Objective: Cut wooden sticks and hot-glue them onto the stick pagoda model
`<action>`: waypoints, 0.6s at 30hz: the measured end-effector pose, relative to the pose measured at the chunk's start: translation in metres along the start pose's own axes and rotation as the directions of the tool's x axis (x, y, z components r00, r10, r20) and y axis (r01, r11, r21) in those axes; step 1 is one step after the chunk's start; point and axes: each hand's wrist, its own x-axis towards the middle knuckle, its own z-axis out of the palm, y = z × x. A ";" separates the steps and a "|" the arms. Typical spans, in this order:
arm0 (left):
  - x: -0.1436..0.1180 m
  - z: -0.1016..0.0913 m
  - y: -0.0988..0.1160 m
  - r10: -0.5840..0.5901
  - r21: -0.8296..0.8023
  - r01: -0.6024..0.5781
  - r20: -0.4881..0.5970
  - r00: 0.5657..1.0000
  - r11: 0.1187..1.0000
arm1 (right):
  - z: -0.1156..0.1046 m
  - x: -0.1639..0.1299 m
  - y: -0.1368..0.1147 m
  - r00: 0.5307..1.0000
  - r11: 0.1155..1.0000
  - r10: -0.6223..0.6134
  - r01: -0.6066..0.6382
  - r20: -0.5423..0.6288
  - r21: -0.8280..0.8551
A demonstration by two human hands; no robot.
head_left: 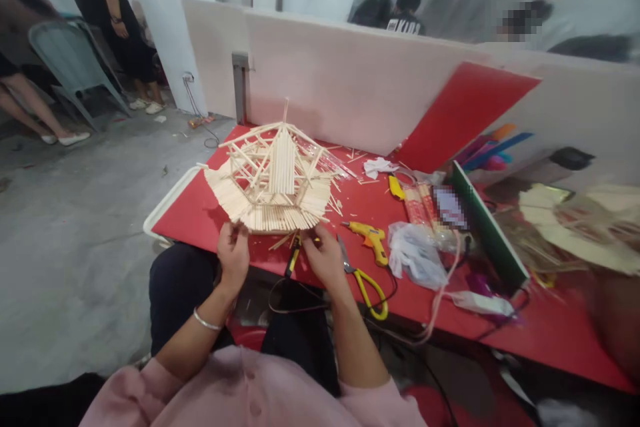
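A pavilion model [283, 167] built of thin wooden sticks stands on the red tabletop, with a flared lower roof, an open frame above and a thin stick at its peak. At its front left edge, my left hand [233, 253] is closed, fingers curled against the rim. My right hand [324, 253] grips the front right edge, its fingertips partly hidden under the sticks. Between my hands lies a yellow-and-black utility knife [294, 257]. Just right of my right hand are yellow-handled scissors [370, 293] and a yellow glue gun [371, 240].
Loose sticks [336, 200] lie behind and right of the model. A crumpled plastic bag [417, 255], stick packs [417, 203] and a green board [490, 227] stand farther right. A pale partition [340, 80] borders the back. Cables hang along the front edge. People stand at far left.
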 end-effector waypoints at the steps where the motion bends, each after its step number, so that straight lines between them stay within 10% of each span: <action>1: -0.002 -0.001 0.001 -0.008 -0.011 0.008 -0.009 1.000 1.000 | -0.003 -0.003 0.001 1.000 1.000 0.020 -0.020 0.000 -0.003; 10: -0.027 -0.004 0.011 0.010 0.112 -0.039 0.245 0.969 0.993 | -0.023 -0.014 -0.001 0.995 1.000 -0.005 0.004 -0.097 -0.011; 18: -0.044 0.003 0.033 0.125 0.079 -0.197 0.537 0.834 0.977 | -0.033 -0.016 -0.020 0.978 0.994 -0.101 0.094 -0.185 -0.050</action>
